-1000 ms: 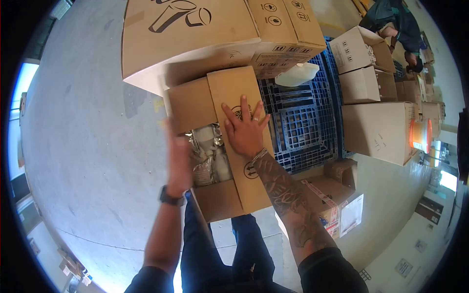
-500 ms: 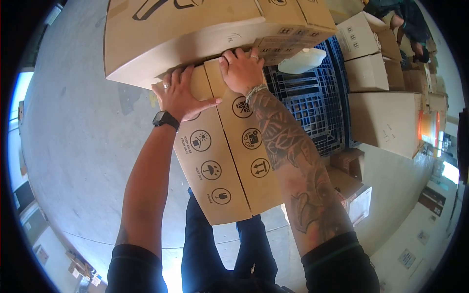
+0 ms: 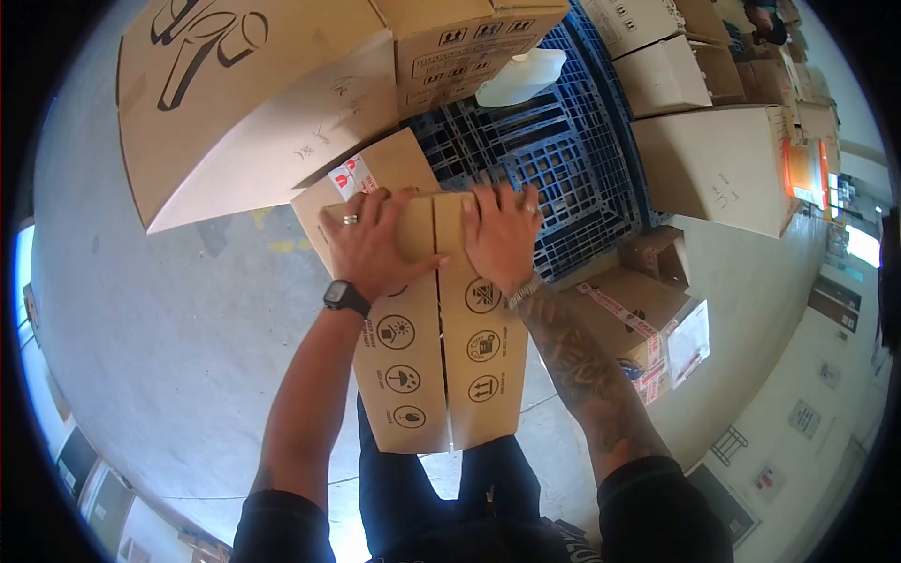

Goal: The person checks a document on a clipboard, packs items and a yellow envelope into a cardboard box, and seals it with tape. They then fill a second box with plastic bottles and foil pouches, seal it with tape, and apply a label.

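Observation:
A brown cardboard box [image 3: 443, 375] with printed handling symbols lies in front of my legs, its two long flaps meeting at a dark seam. My left hand [image 3: 374, 246] presses on the left flap, with fingers bent over the far edge and the thumb reaching towards the seam. On the right flap, my right hand [image 3: 500, 233] grips the same edge, fingertips hooked over it. Just past my fingers, a second carton [image 3: 399, 159] with red-and-white tape shows; its lower part is hidden behind the held box.
A large carton [image 3: 272, 103] with a printed drawing stands at the upper left. Beyond it are a blue plastic pallet [image 3: 563, 178] and a white jug [image 3: 522, 79]. Several cartons [image 3: 709, 169] line the right. A taped box [image 3: 629, 305] sits by my right forearm. A person [image 3: 765, 21] is at the back.
The held box has come towards my body and straightened, both hands staying at its far edge. It is now apart from the large carton, and the taped carton behind it has come into view.

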Demonstrator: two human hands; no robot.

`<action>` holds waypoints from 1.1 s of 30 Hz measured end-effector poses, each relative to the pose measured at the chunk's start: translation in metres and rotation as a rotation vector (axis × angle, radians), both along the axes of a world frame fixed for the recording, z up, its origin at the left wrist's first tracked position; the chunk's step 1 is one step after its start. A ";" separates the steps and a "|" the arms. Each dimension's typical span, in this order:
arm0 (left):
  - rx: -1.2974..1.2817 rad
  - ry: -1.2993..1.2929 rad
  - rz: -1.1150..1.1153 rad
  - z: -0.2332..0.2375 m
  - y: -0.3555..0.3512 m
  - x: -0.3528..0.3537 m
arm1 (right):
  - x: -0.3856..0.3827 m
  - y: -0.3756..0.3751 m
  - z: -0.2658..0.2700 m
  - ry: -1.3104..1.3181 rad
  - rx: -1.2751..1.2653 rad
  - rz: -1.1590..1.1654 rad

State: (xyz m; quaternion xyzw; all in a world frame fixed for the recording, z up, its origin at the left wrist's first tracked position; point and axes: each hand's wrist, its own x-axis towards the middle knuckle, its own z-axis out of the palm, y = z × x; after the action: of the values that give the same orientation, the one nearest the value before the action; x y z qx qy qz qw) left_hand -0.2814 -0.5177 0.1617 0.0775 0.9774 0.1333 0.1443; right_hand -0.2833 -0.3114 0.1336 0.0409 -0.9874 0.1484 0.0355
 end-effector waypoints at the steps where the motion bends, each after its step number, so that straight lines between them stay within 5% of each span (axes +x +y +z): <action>1: 0.009 0.006 0.010 -0.003 0.001 -0.004 | 0.000 0.001 0.001 0.019 0.014 0.006; 9: 0.050 0.129 -0.062 -0.028 0.013 -0.006 | 0.005 0.024 0.000 -0.076 0.056 0.201; 12: -0.013 0.237 -0.097 -0.047 0.005 -0.004 | 0.013 0.016 -0.027 0.092 -0.108 -0.022; 18: -0.091 0.264 -0.180 -0.050 0.008 -0.002 | 0.113 0.091 0.031 0.037 -0.486 -0.331; 20: -0.114 0.230 -0.160 -0.054 0.004 -0.004 | 0.185 0.155 0.031 -0.128 -0.422 -0.616; 21: -0.144 0.226 -0.149 -0.058 -0.002 -0.005 | 0.222 0.198 0.031 -0.211 -0.176 -0.642; 22: -0.172 0.228 -0.132 -0.064 -0.007 -0.006 | 0.264 0.236 0.011 -0.099 -0.100 -0.682; 24: -0.205 0.230 -0.102 -0.064 -0.003 -0.004 | 0.315 0.304 0.017 -0.372 0.129 -0.687; 27: -0.154 0.192 -0.102 -0.048 0.011 -0.002 | 0.347 0.370 0.010 -0.972 0.137 -0.644; 29: 0.137 0.205 -0.174 -0.070 -0.008 -0.006 | 0.362 0.378 -0.012 -0.816 0.224 -0.590; 31: 0.106 0.230 -0.086 -0.093 -0.021 0.006 | 0.389 0.389 -0.058 -0.214 0.163 -0.441; 33: 0.109 0.054 -0.021 -0.067 0.004 -0.001 | 0.378 0.401 -0.073 -0.483 0.050 -0.423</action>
State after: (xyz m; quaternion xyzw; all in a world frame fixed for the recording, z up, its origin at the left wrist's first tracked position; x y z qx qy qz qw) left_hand -0.2819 -0.5140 0.0945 0.0989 0.9714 0.1830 0.1147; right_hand 0.0942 0.0892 0.0602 -0.2008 -0.9573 0.1189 -0.1706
